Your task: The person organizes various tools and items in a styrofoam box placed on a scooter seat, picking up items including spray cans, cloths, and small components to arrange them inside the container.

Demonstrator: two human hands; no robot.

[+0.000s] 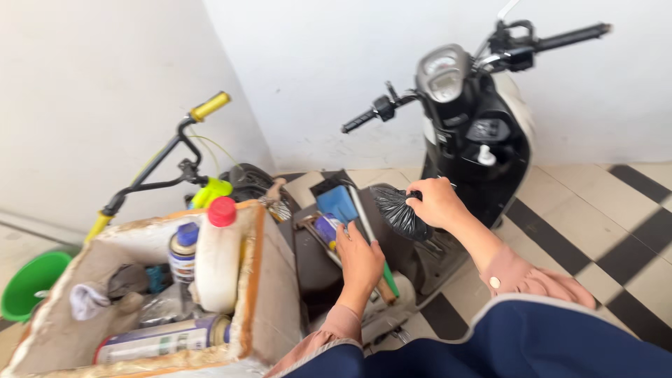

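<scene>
Head view: scooter (476, 133) on checkered floor tiles (602, 231), white walls (336, 63).

Plain white walls (336, 63) meet in a corner above and beyond the hands. To their right, the floor (595, 231) is cream tile crossed by black stripes in a check pattern. Soft, even daylight fills the space, casting faint shadows.

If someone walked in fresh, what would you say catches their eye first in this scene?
Probably the black-and-white scooter parked against the white wall, upper right. In front of it, the right hand clutches a crumpled black plastic bag, while the left hand rests on items in the open seat compartment. At lower left, a worn foam box holds a white bottle with a red cap and spray cans.
</scene>
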